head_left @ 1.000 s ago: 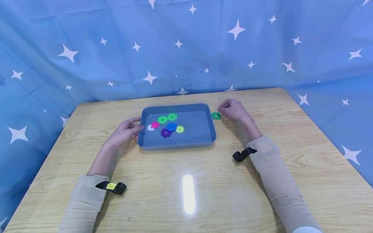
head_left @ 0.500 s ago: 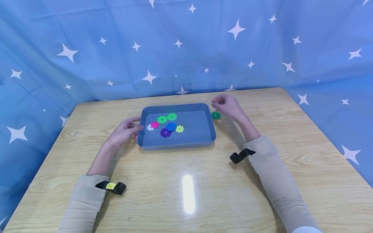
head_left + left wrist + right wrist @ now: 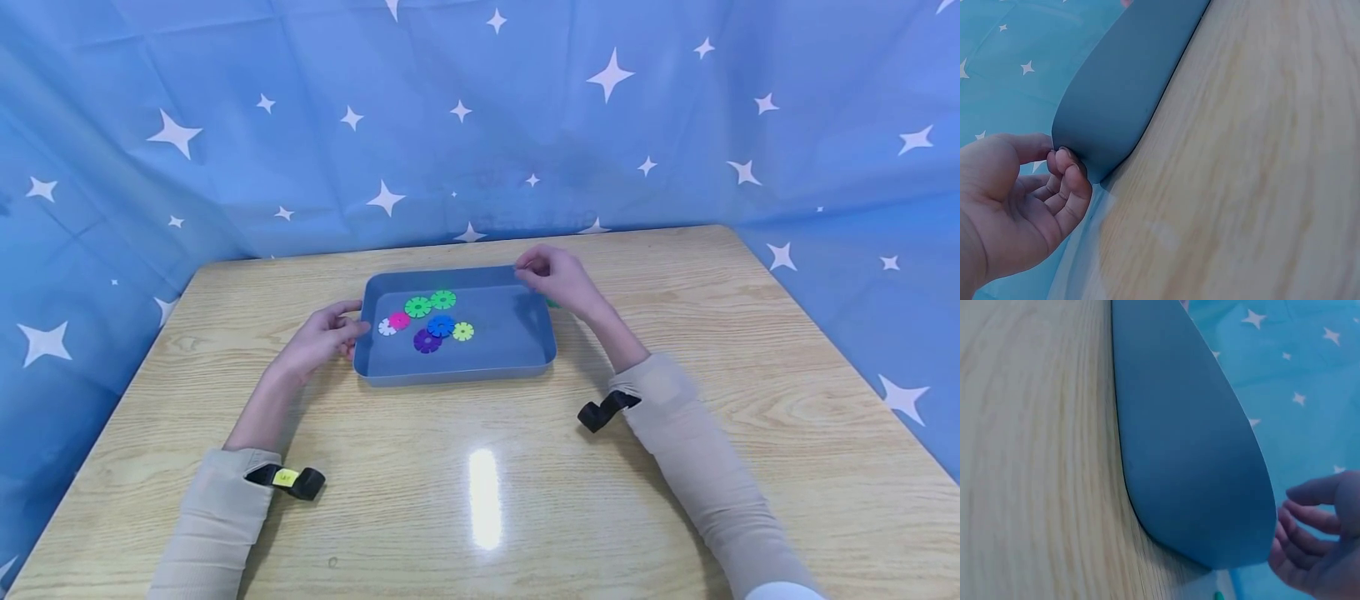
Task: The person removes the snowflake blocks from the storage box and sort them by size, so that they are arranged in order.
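Left hand: pinching the tray
Right hand: hovering at far-right corner, hold unclear
Discs: lying nearer left hand

The pale wood-grained counter has a glossy top with rounded far corners, and a bright streak of reflected light shows on its near half. Towards its far edge sits a shallow blue-grey tray, flat on the wood; just beside the tray's right end lies a green piece (mostly hidden by the right hand).
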Available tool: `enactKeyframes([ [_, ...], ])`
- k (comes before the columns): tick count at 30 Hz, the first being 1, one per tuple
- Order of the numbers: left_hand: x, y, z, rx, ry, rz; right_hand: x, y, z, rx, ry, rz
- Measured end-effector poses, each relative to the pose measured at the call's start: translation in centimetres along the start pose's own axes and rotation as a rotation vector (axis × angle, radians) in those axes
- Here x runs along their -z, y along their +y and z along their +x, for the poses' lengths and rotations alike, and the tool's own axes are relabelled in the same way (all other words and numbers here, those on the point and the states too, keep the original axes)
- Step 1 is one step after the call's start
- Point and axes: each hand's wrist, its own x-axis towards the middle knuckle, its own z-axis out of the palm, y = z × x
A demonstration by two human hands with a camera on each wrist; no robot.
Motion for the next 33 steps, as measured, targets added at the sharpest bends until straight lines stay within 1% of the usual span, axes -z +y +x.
enactKeyframes([
  [5,0.1,0.0,0.0,0.001,0.001,-0.004,-1.4,-0.6,0.4,0.027,-0.015,-0.010],
  [15,0.2,0.1,0.0,-0.002,-0.001,0.005,-4.7,-2.2,0.9,0.073,-0.124,-0.010],
  [19,0.1,0.1,0.0,-0.007,-0.001,0.004,-6.0,-2.7,1.2,0.068,-0.185,-0.022],
  [25,0.0,0.1,-0.1,-0.004,0.001,-0.004,-7.7,-3.6,1.3,0.056,-0.284,-0.079],
  [33,0.0,0.2,-0.1,0.002,0.000,-0.003,-9.0,-4.2,1.6,0.039,-0.363,-0.171],
])
